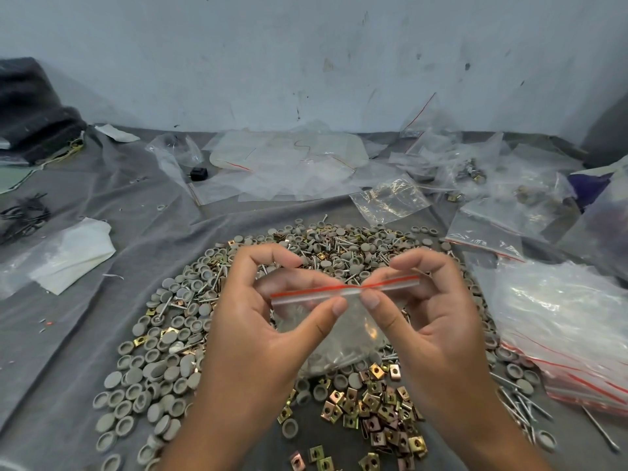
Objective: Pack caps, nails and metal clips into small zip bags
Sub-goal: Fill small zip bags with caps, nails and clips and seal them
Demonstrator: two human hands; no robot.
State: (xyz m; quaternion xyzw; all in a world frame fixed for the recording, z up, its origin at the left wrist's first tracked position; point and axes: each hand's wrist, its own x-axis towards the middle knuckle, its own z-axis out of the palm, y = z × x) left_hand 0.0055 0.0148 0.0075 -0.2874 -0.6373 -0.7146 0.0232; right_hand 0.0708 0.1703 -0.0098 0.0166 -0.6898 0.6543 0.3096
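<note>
We see a grey cloth (pixel 85 334) spread over the surface, reaching back to a scuffed pale wall (pixel 306 56). Taking the big heap of parts (pixel 210 321) in the middle of the cloth as our landmark: it is a wide mound of grey round caps (pixel 159 372), long nails (pixel 521 401) and brass-coloured metal clips (pixel 377 411), the clips thickest along its near edge and loose nails trailing off its right side. Right of the heap lies a stack of empty zip bags (pixel 560 334) with red seal strips; behind the heap, toward the wall, more clear bags (pixel 289 164) lie scattered and crumpled, some on the far right with parts inside. Left of the heap sits a folded white plastic sheet (pixel 71 256), and far left behind it a dark bundle of fabric (pixel 30 107). Directly above the heap we hold one small zip bag (pixel 343 334), its bottom hanging low with nails and caps inside. Our left hand (pixel 268 334) pinches the red-lined seal strip between thumb and curled fingers, and our right hand (pixel 431 321) pinches the same strip just beside it, thumb tips nearly meeting at the strip's middle.
</note>
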